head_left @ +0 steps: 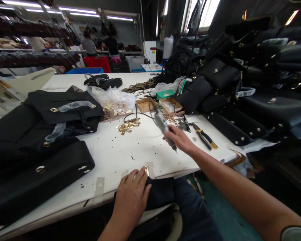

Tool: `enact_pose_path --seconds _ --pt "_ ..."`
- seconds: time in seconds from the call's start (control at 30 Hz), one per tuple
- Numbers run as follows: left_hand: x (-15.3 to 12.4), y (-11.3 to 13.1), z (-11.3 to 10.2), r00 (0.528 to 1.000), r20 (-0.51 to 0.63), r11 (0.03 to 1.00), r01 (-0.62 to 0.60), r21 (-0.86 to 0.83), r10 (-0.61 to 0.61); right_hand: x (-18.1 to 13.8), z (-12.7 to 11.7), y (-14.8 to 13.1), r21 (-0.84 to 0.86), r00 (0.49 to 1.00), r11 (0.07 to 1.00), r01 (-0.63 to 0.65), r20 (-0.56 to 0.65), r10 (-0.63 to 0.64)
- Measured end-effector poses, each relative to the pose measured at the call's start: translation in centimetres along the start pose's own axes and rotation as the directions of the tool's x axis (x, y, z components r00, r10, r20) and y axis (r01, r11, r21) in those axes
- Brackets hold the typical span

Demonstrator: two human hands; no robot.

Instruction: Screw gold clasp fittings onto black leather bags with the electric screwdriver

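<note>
My left hand (133,189) is over the edge of a black bag (160,187) on my lap, fingers together and curled down onto it. Beside the fingertips a small gold metal plate (146,170) shows at the bag's edge; what lies under the palm is hidden. My right hand (178,138) is wrapped around a grey electric screwdriver (163,124), raised over the table with its thin bit slanting down to the right. The bit is apart from the gold plate. A black cord (140,113) lies on the table behind it.
Gold plates (128,126) lie in a heap on the white table (125,147), among scattered small black bits. Cardboard boxes (143,105) hold small parts. Yellow-handled pliers (205,136) lie right. Black bags stack up left (62,110) and right (273,103). People stand in the background.
</note>
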State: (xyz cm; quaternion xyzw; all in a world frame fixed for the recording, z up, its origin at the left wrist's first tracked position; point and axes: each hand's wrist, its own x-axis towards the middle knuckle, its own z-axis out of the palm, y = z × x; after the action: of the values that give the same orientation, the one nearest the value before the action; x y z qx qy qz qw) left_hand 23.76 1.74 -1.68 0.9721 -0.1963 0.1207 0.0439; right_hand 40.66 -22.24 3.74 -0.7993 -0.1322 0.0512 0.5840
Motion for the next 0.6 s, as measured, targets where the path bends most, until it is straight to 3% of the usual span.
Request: enact_pose_path --seconds 0.1,0.2,0.27,0.37,0.6 --pt "0.0 0.3 0.1 1.0 -0.016 1.0 0.0 -0.003 0.0 1.4 -2.5 0.3 0.416 0.962 0.907 0.056 -0.264 0.061" --pt "0.2 0.5 0.2 1.0 -0.031 1.0 -0.002 -0.001 0.002 3.0 -3.5 1.2 0.476 0.84 0.864 0.165 -0.527 0.13" --pt "0.3 0.5 0.2 0.999 -0.045 1.0 -0.008 -0.001 0.008 3.7 -3.5 2.0 0.446 0.773 0.873 0.195 -0.618 0.142" --pt "0.3 0.4 0.1 0.997 -0.072 1.0 -0.021 -0.013 0.02 4.4 -3.1 3.0 0.404 0.734 0.888 0.22 -0.668 0.123" --pt "0.3 0.2 0.1 0.996 -0.086 0.999 -0.032 -0.031 0.029 5.0 -2.2 4.6 0.331 0.75 0.927 0.176 -0.655 0.092"
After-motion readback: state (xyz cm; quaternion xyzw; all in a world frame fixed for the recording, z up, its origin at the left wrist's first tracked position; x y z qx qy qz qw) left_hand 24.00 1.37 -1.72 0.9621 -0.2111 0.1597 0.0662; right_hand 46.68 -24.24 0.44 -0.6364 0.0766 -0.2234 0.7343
